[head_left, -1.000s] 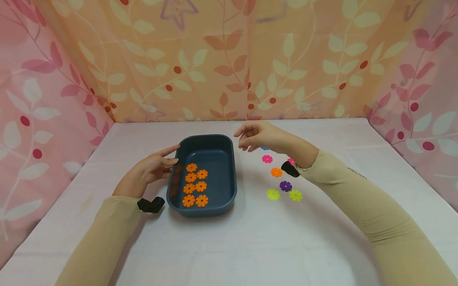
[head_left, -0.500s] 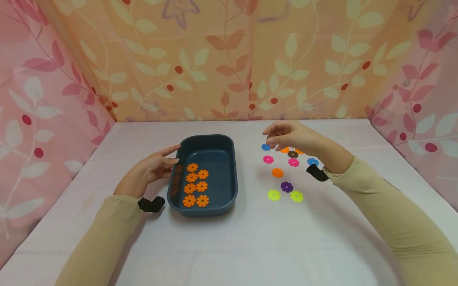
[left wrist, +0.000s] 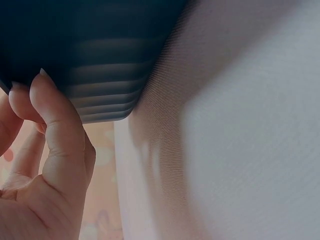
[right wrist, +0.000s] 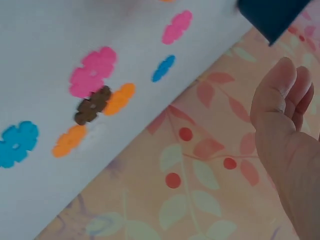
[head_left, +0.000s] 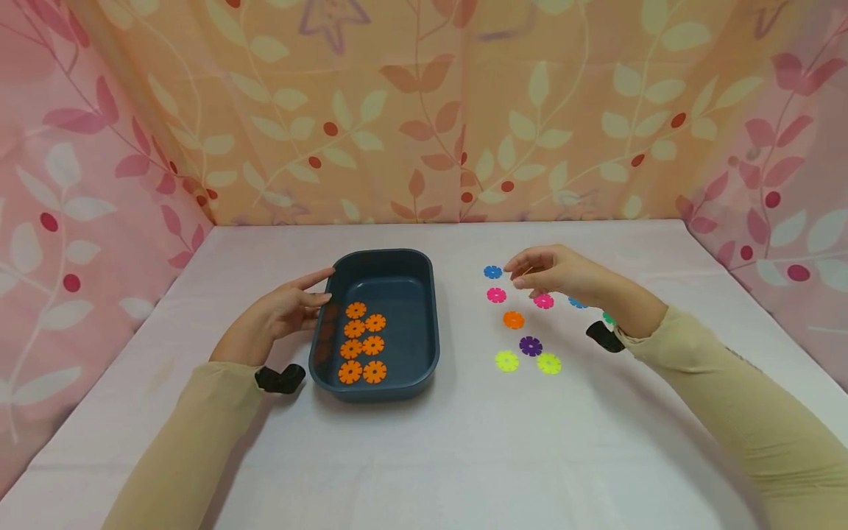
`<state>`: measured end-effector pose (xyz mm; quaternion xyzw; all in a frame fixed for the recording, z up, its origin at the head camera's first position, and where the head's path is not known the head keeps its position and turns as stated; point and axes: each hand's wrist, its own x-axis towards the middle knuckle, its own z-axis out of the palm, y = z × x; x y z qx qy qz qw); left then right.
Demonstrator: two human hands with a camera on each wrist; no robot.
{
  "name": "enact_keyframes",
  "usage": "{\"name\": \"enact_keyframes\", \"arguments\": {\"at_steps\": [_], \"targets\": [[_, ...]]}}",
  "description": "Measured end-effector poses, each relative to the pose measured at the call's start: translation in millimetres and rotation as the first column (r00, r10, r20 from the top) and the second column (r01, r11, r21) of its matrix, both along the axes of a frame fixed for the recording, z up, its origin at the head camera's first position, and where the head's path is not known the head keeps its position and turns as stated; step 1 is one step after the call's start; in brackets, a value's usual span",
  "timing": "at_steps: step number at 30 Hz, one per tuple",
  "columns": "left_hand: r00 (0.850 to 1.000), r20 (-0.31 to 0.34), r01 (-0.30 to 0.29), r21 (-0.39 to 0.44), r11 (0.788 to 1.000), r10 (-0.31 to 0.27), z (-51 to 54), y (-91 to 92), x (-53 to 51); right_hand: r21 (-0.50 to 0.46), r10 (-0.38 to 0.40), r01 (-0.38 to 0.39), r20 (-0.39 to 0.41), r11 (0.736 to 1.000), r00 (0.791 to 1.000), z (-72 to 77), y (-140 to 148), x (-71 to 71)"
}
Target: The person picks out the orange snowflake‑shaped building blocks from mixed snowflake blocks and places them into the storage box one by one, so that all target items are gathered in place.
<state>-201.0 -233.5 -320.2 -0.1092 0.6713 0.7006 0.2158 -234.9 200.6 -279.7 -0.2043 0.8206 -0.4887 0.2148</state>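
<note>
- Blue tray (head_left: 405, 324) is seen as a deep, dark box, w/ rounded corners & a thin rim; it is placed on the white table (head_left: 464, 456), a bit L of the middle.
- Discs (head_left: 507, 357) are flat & round, cut like small flowers, w/ teeth all around the edge & a tiny hole in the centre; plain colours are shown.
- Inside tray: 7 orange discs (head_left: 373, 340) are counted, laid in approx. 2 columns (4 + 3), in the near part & to the L.
- On table, R of tray: 12 pcs are counted, head + R wrist views taken tog.: 2 blue discs (head_left: 489, 272), 2 pink discs (head_left: 492, 295), 3 loose orange discs (right wrist: 71, 141), 2 yellow-green discs (head_left: 549, 359), 1 purple disc (head_left: 531, 341), 1 brown disc (right wrist: 93, 106), 1 green disc (head_left: 609, 318); the green one is partly hidden by the R arm (head_left: 689, 383).
- Direction: long axis of tray is pointed away from the person, approx. straight; a short side is turned to the person. Discs are laid flat.
- L hand (head_left: 274, 313): L side of tray is touched by fingers & thumb, index finger stretched to the rim; tray is not clasped.
- R hand (head_left: 563, 276): it is held in the air above the table, just R of the far blue disc, well apart from tray; fingers are loosely bent, grip is seen as unfilled.
</note>
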Motion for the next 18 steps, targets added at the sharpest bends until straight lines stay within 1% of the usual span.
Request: {"name": "enact_keyframes", "arguments": {"at_steps": [5,12,18], "targets": [[1.000,-0.005,0.010,-0.004,1.000,-0.010,0.5,0.5,0.3,0.029,-0.003,0.002,0.030,1.000,1.000,-14.4,5,-1.2],[1.000,-0.004,0.007,0.001,1.000,-0.007,0.4,0.7,0.2,0.071,0.001,-0.006,0.072,0.997,0.997,-32.3,10,-6.8],[1.000,0.002,0.000,0.006,1.000,0.000,0.1,0.2,0.5,0.171,-0.001,-0.016,0.098,0.985,0.995,-45.2,14,-12.7]]}}
